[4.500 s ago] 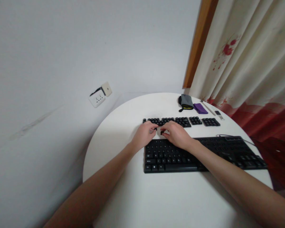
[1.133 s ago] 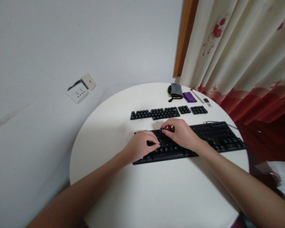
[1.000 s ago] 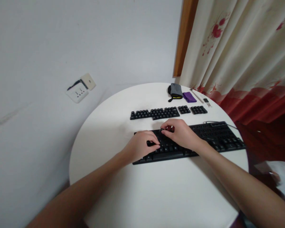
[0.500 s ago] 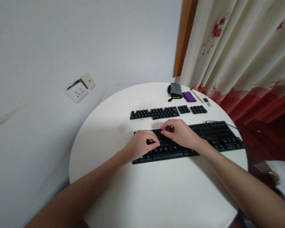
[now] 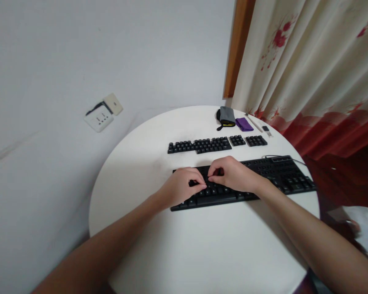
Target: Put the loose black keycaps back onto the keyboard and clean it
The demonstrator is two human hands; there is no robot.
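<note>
Keyboard (image 5: 282, 175) partly hidden under L hand (image 5: 179, 188) & R hand (image 5: 233, 175); fingers curled, pinch unclear.

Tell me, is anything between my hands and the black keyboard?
Nothing visible. The left hand and right hand both rest curled on the left part of the black keyboard, touching its keys. The rows of loose keycaps lie farther back on the white table, apart from both hands.
</note>
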